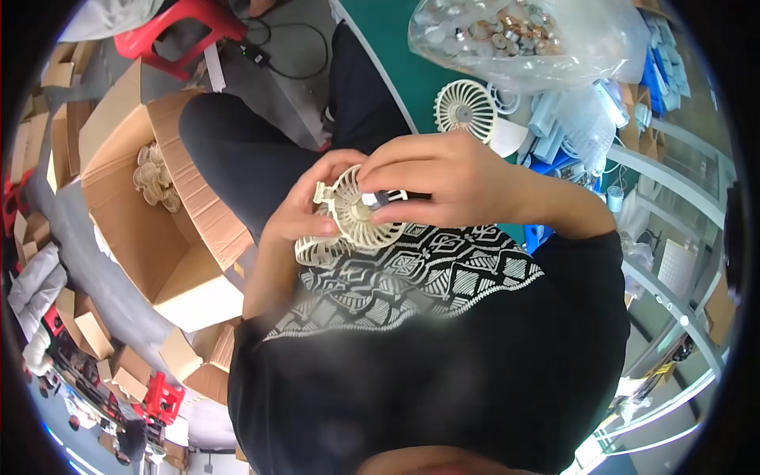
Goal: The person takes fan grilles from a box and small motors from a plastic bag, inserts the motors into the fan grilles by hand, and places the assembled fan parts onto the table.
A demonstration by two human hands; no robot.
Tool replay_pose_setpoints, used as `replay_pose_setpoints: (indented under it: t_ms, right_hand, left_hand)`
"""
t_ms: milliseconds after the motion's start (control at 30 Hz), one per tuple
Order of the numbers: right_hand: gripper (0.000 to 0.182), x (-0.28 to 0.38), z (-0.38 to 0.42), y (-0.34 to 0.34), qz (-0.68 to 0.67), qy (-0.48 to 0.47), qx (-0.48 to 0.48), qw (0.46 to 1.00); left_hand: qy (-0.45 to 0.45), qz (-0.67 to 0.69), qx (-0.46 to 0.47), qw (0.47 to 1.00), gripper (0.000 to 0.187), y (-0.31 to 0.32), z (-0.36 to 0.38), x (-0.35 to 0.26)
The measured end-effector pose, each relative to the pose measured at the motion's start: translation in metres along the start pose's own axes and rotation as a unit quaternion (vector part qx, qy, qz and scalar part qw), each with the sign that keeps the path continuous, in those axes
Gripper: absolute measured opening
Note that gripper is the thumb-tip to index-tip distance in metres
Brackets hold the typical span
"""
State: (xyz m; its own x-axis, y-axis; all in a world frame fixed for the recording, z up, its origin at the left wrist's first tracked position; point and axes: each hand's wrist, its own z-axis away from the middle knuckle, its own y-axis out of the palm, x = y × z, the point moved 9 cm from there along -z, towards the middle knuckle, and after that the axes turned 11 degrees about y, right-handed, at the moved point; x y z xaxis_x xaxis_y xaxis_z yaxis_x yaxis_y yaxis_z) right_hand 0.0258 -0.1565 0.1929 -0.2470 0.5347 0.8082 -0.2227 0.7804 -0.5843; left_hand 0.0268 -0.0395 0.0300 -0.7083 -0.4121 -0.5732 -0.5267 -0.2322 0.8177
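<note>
A cream plastic fan cage (348,226) with radial ribs is held in front of my lap. My left hand (305,204) is closed on its left rim. A second ribbed cage part (317,252) hangs just below that hand. From the right, my right hand (443,176) pinches a small silvery and dark part (380,198), which looks like a motor, at the middle of the cage. The palm side of my right hand is hidden.
An open cardboard box (131,229) with several cages stands at the left. On the green table (380,47) are a round cage (465,111), a plastic bag (586,55) of small metal parts and light blue pieces (546,115). A red stool (178,36) is at the top left.
</note>
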Motion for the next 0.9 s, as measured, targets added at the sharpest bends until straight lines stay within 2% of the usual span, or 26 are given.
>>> replay_pose_setpoints:
  t_ms: [133,333,433,500,633,700,767,833,900]
  right_hand:
    - [0.034,-0.011,0.012,0.032,0.082,0.0,0.034,0.996]
    - [0.03,-0.013,0.011,0.039,0.092,0.005,0.064,0.994]
    - [0.029,-0.017,0.013,0.043,0.113,0.054,0.095,0.988]
    - [0.029,-0.018,0.014,0.044,0.108,0.058,0.104,0.987]
    - [0.027,-0.011,0.013,0.043,0.14,-0.02,0.056,0.988]
    - [0.024,-0.001,0.013,0.045,0.218,-0.1,0.079,0.968]
    - [0.024,-0.006,0.008,0.038,0.232,-0.031,0.057,0.971]
    - [0.025,-0.006,0.008,0.041,0.238,-0.059,0.068,0.967]
    - [0.026,-0.008,0.007,0.043,0.233,-0.045,0.074,0.969]
  left_hand:
    - [0.016,-0.018,0.031,0.999,0.093,0.012,-0.003,-0.008]
    - [0.046,-0.034,0.04,0.998,0.091,0.012,-0.003,-0.009]
    - [0.063,-0.053,0.032,0.996,0.091,0.012,-0.004,-0.011]
    - [0.039,-0.063,0.028,0.997,0.092,0.012,-0.004,-0.008]
    - [0.024,-0.124,0.021,0.992,0.094,-0.001,-0.002,-0.007]
    - [0.059,-0.176,0.039,0.982,0.094,-0.002,-0.004,-0.009]
    - [0.045,-0.192,0.04,0.979,0.092,-0.004,-0.007,-0.01]
    - [0.025,-0.178,0.038,0.983,0.092,-0.015,-0.006,0.0]
    - [0.016,-0.176,0.027,0.984,0.093,-0.02,-0.004,0.004]
